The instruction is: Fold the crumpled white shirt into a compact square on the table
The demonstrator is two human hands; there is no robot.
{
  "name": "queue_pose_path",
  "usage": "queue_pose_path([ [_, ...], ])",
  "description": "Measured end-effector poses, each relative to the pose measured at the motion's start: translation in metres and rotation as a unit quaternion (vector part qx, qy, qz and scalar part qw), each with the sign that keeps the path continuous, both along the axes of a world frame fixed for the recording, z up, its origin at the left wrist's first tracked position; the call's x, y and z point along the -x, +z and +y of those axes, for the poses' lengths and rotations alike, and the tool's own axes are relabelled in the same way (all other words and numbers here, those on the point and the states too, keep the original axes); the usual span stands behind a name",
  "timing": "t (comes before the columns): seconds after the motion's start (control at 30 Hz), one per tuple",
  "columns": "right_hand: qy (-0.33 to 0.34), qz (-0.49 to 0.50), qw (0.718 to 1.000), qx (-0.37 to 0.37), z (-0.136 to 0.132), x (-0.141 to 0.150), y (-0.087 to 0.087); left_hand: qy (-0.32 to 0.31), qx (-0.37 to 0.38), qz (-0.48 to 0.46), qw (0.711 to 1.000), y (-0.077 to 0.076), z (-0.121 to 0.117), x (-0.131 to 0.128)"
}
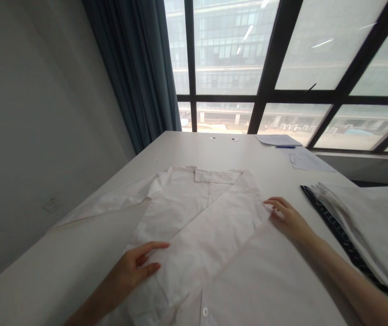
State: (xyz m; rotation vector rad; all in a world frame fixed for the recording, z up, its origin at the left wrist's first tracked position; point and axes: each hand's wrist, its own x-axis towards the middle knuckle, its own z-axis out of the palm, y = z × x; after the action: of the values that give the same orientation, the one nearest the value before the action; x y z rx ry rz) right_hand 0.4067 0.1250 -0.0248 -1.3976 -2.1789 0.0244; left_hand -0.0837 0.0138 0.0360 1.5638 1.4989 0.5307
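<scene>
A white long-sleeved shirt (pixel 194 244) lies spread on the white table, collar (pixel 217 176) toward the window. Its left sleeve (pixel 119 199) stretches out over the table. One front panel (pixel 265 271) is folded over toward the right, and a button (pixel 205 311) shows near the bottom. My left hand (pixel 143 262) rests on the shirt's left side, index finger stretched out and thumb apart from it. At the right edge below the shoulder, my right hand (pixel 284 217) pinches the shirt fabric between thumb and fingers.
Folded white cloth (pixel 373 226) lies on a black gridded mat (pixel 336 235) at the right. Papers (pixel 311 159) and a blue pen (pixel 285 146) are at the table's far right. A blue curtain (pixel 143 68) hangs beyond the table (pixel 187 149), beside the windows.
</scene>
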Motion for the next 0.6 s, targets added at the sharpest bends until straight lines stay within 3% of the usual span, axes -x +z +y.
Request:
queue_pose_path([
  [0.17, -0.039, -0.022, 0.999, -0.004, 0.002, 0.005, 0.001, -0.041, 0.011, 0.002, 0.999, 0.003, -0.009, 0.003],
  [0.27, -0.061, -0.026, 0.998, -0.009, 0.003, 0.005, 0.001, -0.017, -0.008, 0.0, 1.0, 0.005, -0.014, 0.005],
  [0.43, 0.005, -0.039, 0.999, 0.014, 0.007, -0.001, 0.003, 0.032, -0.051, 0.022, 0.998, -0.009, -0.018, 0.01],
  [0.6, 0.036, -0.034, 0.999, 0.014, 0.006, -0.005, 0.008, 0.02, -0.016, 0.01, 1.0, -0.024, -0.027, 0.02],
])
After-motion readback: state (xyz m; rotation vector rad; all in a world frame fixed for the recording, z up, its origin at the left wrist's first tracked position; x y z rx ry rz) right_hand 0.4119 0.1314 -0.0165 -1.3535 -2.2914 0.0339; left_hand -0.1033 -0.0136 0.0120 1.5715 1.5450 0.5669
